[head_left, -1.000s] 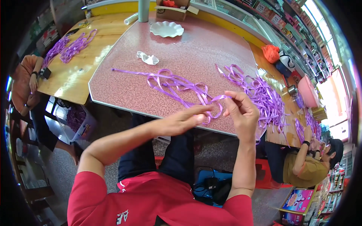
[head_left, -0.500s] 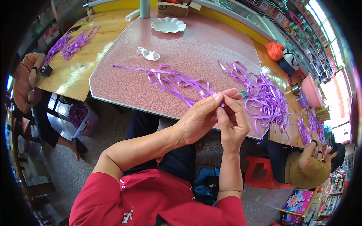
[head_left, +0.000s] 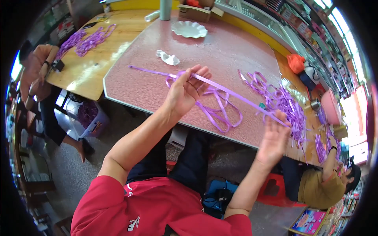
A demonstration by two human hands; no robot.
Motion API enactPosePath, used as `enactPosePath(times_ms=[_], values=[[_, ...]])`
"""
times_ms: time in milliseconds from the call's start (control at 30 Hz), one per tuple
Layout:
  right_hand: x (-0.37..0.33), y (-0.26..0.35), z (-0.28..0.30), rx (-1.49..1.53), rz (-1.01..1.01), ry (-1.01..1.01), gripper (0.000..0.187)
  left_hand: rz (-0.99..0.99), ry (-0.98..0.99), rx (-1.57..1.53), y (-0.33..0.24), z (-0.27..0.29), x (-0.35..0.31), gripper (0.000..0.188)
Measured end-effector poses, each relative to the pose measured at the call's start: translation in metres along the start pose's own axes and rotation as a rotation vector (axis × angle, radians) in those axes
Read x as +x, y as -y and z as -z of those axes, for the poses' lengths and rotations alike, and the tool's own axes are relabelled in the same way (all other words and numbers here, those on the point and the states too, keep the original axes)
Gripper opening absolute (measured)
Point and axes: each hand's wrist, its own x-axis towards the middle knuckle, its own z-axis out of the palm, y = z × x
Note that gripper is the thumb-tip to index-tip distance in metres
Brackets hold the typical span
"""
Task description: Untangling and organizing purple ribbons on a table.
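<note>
A purple ribbon runs stretched between my two hands above the pink speckled table. My left hand has it between thumb and fingers, palm turned partly up. At the ribbon's lower right stretch, my right hand grips it near the fingertips; the exact pinch is hard to make out. Loose loops of the same ribbon lie on the table below, and one tail reaches out to the left past my left hand. A large heap of purple ribbons lies beyond my right hand.
A crumpled white tissue and a scalloped white plate are farther back. People sit at both sides, near wooden tables with more purple ribbons. A pink basin stands at right, a ribbon-filled plastic bin at lower left.
My hands, together over the table's near edge before, have spread apart, left hand leftward and right hand to the lower right. The ribbon is now drawn straight between them. The view has shifted slightly.
</note>
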Motion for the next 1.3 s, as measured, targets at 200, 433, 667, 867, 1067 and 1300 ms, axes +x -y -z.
enactPosePath(times_ms=[200,433,667,867,1067,1300], values=[[0.014,0.056,0.091,0.317,-0.032,-0.106,0.018,-0.255,-0.158,0.048,-0.061,0.055,0.039,0.035],[0.015,0.081,0.149,0.142,0.004,-0.366,0.010,-0.304,-0.160,0.081,-0.083,0.060,0.035,0.034],[0.014,0.032,0.016,-0.703,-0.025,-0.263,0.029,-0.178,0.252,0.976,-0.028,-0.001,-0.033,0.037],[0.014,-0.024,-0.096,-1.209,0.122,0.418,0.014,-0.117,0.390,1.166,0.009,-0.027,-0.062,0.029],[0.011,-0.041,-0.097,-1.150,0.094,0.446,0.014,-0.223,0.448,1.355,0.011,-0.034,-0.066,0.021],[0.007,-0.042,-0.092,-1.079,0.022,0.386,0.010,-0.252,0.465,1.333,0.014,-0.035,-0.070,0.020]])
